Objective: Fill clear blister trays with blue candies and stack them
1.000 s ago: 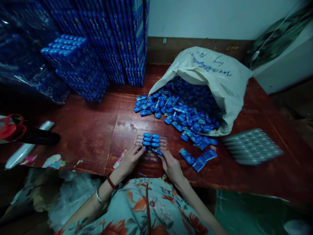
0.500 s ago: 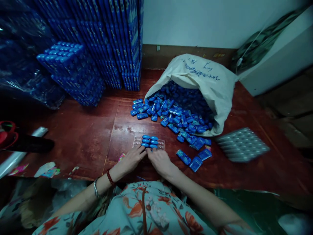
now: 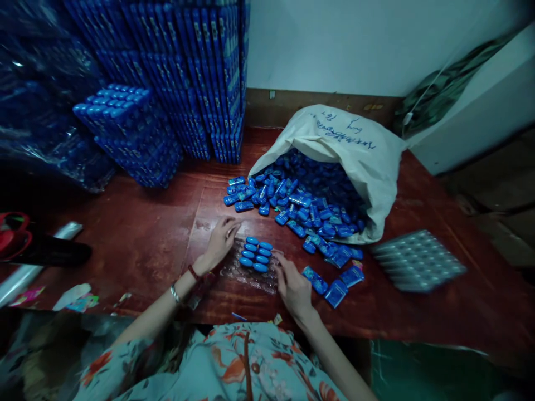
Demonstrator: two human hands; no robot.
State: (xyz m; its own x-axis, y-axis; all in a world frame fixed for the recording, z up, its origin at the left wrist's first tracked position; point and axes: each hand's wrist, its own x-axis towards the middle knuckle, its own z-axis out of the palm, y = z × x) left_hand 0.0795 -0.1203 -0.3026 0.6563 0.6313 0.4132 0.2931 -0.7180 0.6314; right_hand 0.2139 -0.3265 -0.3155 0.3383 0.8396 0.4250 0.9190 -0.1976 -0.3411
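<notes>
Plastic tray, edges seemingly between hands

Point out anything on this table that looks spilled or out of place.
Blue packs spill from the mouth of the white sack onto the table, looking untidy compared with the neat stacks. Scraps lie along the table's front left edge, like stray litter.

on my left i see a dark bottle with a red lid, a pale roll and paper scraps on the table.
</notes>
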